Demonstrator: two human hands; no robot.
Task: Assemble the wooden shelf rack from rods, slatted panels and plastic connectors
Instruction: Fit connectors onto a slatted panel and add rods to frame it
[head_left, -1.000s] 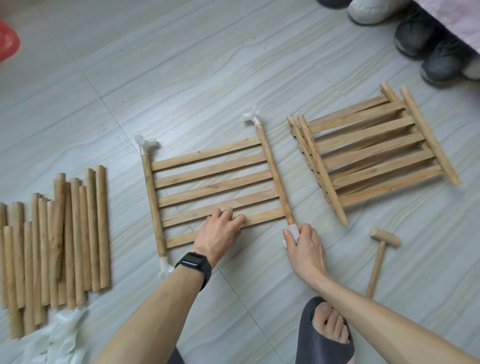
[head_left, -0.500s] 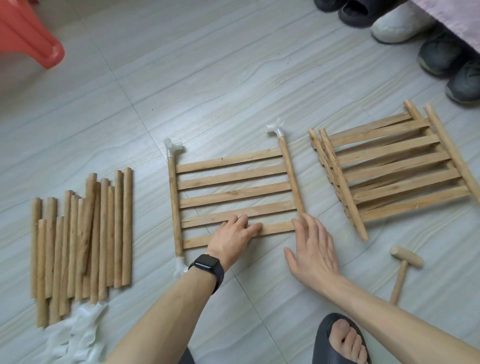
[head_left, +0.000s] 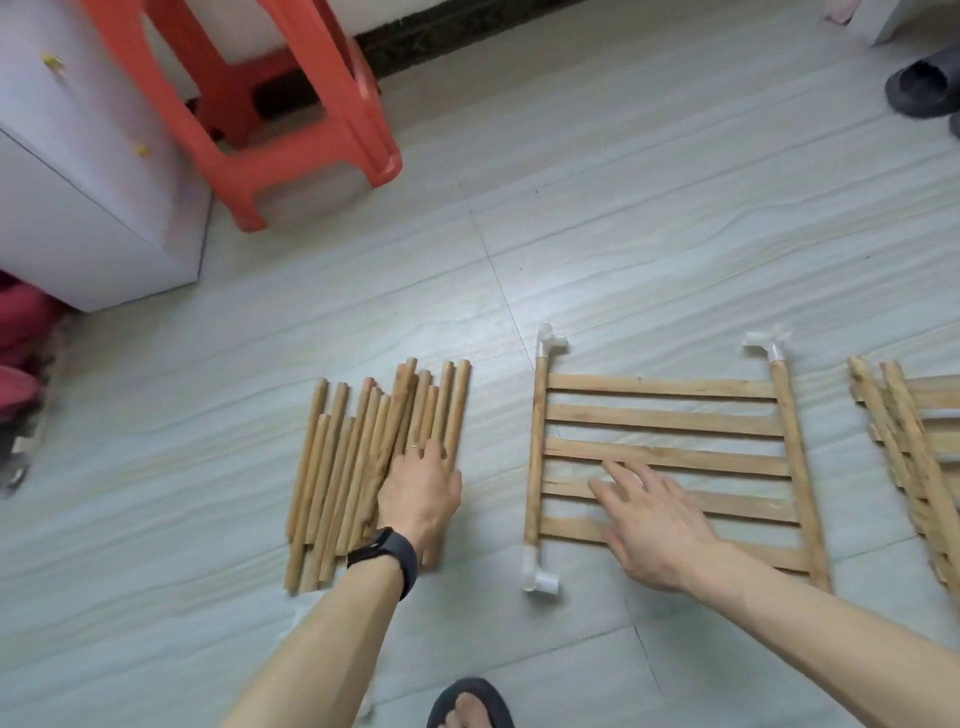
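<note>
A pile of several wooden rods (head_left: 358, 467) lies on the floor left of centre. My left hand (head_left: 421, 491), with a black watch on the wrist, lies on the right side of the pile with its fingers over the rods. To the right lies a slatted panel (head_left: 665, 421) with white plastic connectors at its far left (head_left: 549, 343), far right (head_left: 769, 347) and near left (head_left: 539, 577) corners. My right hand (head_left: 654, 525) is spread flat over the panel's near slats. A stack of more slatted panels (head_left: 909, 452) shows at the right edge.
A red plastic stool (head_left: 291, 104) and a white cabinet (head_left: 78, 171) stand at the back left. A dark slipper (head_left: 922, 93) lies at the far right. My sandalled foot (head_left: 470, 706) is at the bottom. Red fabric (head_left: 21, 332) lies at the left edge.
My left hand has left the panel and moved left onto the rod pile. My right hand has shifted from the panel's near right corner to its near slats. The view has swung left.
</note>
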